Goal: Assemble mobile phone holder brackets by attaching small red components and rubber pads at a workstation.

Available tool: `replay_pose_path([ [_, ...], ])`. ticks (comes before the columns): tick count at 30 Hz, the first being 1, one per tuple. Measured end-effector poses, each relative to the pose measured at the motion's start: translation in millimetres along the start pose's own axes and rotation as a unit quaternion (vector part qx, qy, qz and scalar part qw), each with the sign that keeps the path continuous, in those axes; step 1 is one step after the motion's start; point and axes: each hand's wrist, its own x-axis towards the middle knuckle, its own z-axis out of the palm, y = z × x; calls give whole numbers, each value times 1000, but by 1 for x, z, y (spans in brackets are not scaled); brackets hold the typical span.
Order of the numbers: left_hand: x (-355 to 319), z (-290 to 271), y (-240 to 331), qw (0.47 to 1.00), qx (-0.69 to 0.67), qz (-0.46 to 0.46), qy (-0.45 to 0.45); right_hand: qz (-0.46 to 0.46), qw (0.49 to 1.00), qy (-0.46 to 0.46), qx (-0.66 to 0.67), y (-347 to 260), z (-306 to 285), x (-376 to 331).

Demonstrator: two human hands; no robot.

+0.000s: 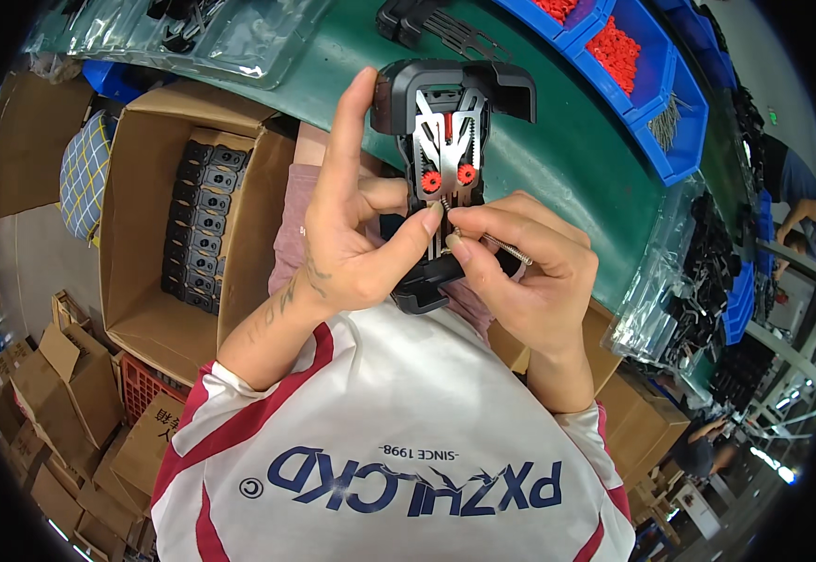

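Note:
A black plastic bracket-like assembly [513,86] is held above my lap at the table's edge. Set into it is a silver metal plate [438,150] with two small red gears [431,181] and a red strip between its arms. My left hand [353,245] grips the assembly from the left, index finger stretched up beside it, thumb across its lower middle; some fingers are hidden behind it. In my right hand [544,267], thumb and index finger pinch a thin coil spring [513,251]. One end sticks out to the right; the other reaches the middle of the assembly near my left thumb.
Blue bins [677,169] at the upper right hold small red parts [612,56] and thin springs [662,124]. Black pronged parts [441,30] lie on the green table [558,140]. Left, an open carton [160,323] holds rows of black parts [204,234]. Clear trays [263,42] sit upper left.

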Motion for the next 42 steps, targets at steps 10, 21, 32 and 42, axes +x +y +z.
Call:
replay_pose_path([
  [10,-2,-1,4,987,-136,-77,35,44,984,96,143,-16,0,-2],
  [21,0,0,7,976,-190,-105,38,-1,993,71,98,-6,-7,-3],
  [32,0,2,0,996,-75,-42,28,47,993,75,84,-1,4,-4],
  [42,-3,6,0,997,-34,-21,73,11,1000,14,-8,6,0,-4],
])
